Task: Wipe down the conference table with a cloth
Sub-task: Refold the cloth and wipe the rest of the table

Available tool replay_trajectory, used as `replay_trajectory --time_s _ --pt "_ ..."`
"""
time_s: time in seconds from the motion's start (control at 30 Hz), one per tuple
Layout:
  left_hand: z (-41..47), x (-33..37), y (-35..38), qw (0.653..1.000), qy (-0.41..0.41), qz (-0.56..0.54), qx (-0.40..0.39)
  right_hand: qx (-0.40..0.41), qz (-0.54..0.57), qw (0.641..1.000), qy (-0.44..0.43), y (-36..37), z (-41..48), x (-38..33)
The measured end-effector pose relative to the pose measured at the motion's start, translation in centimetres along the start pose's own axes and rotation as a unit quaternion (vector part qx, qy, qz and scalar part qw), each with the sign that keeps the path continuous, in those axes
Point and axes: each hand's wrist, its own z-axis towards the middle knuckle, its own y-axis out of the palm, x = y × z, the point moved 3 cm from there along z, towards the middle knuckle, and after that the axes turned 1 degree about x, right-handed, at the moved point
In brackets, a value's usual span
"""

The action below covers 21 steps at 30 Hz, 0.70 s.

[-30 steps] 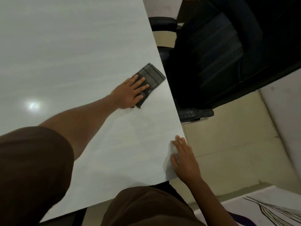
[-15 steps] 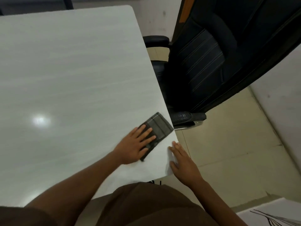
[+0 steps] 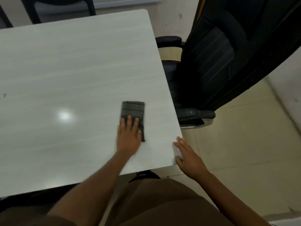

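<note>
**Cloth pressed flat near the right edge of the table**

The folded dark cloth (image 3: 133,110) is laid on the white table (image 3: 73,62), in the near right part, with its long side pointing away from the person. It is near the right edge but clearly apart from it; a strip of bare top is seen between them.

The left hand (image 3: 129,134) is placed flat on the near half of the cloth, fingers straight and a little spread, nothing curled around the fabric. The hand is slightly blurred. The right hand (image 3: 189,158) is rested on the right edge close to the near corner, fingers also straight and holding nothing.

To the left of the cloth and beyond it, a wide bare top is seen, up to the rounded far right corner. A bright reflection (image 3: 64,115) is seen left of the cloth.

A black chair (image 3: 219,62) is standing just beside the right edge, its near armrest (image 3: 195,114) close to the table. A second chair (image 3: 61,10) is partly seen past the far edge.
</note>
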Motion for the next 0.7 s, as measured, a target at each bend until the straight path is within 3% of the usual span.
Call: replay_trajectory --time_s 0.1,0.17,0.33,0.47,0.57,0.7 --pt "-5.3 2.6 1.8 0.995 0.104 0.0 0.004 0.021 0.02 1.0 -0.007 0.3 -0.2 0.4" --pt "-7.6 0.2 2.5 0.986 0.162 0.031 0.011 0.031 0.034 0.999 -0.01 0.5 -0.4 0.4" --pt "-10.6 -9.3 1.5 1.0 0.008 0.024 0.014 0.035 0.035 0.999 -0.015 0.8 -0.4 0.1" --pt "-10.4 -8.0 1.3 0.999 -0.002 0.027 0.02 0.019 0.017 0.999 -0.028 0.7 -0.4 0.3" --pt "-8.8 -3.1 1.7 0.994 0.098 0.055 0.013 0.019 0.023 0.999 -0.026 0.7 -0.9 0.8" --pt "-6.6 5.5 2.7 0.952 0.291 0.098 -0.022 0.039 0.076 0.996 0.009 0.7 -2.6 1.3"
